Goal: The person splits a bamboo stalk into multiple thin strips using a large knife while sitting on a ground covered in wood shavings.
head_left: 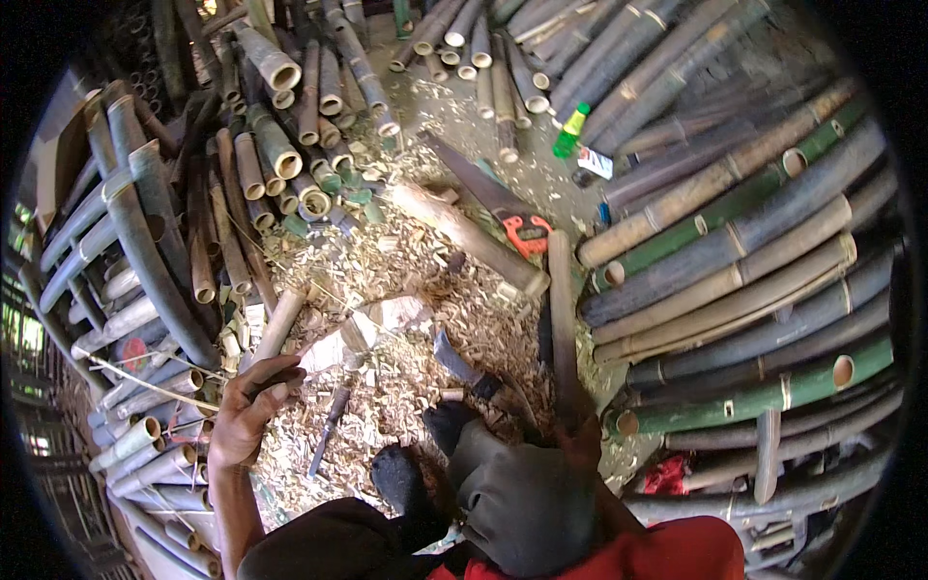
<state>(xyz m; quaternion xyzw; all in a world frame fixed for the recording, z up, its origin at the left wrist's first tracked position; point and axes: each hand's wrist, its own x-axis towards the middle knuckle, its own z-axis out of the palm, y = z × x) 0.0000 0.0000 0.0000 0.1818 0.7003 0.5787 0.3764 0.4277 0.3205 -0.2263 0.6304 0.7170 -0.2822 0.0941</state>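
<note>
My left hand (pixel 247 418) is at the left, its fingers curled around the lower end of a short tan bamboo piece (pixel 283 324). My right hand (pixel 580 443), dark and blurred, closes on the near end of a long wooden stick (pixel 561 324) pointing away from me. Between the hands, a pale chopped wood block (pixel 358 335) lies among shavings. A chisel (pixel 330 430) with a wooden handle is near my left hand. A curved blade (pixel 452 358) with a dark handle lies before my feet.
Beyond the hands lie a thick log (pixel 472 237) and a handsaw (pixel 474 184) with an orange handle. Bamboo poles (pixel 725 242) are stacked at the right; cut bamboo tubes (pixel 275 145) crowd the left and back. A green bottle (pixel 570 132) lies at the back right. Wood shavings (pixel 387 406) cover the floor.
</note>
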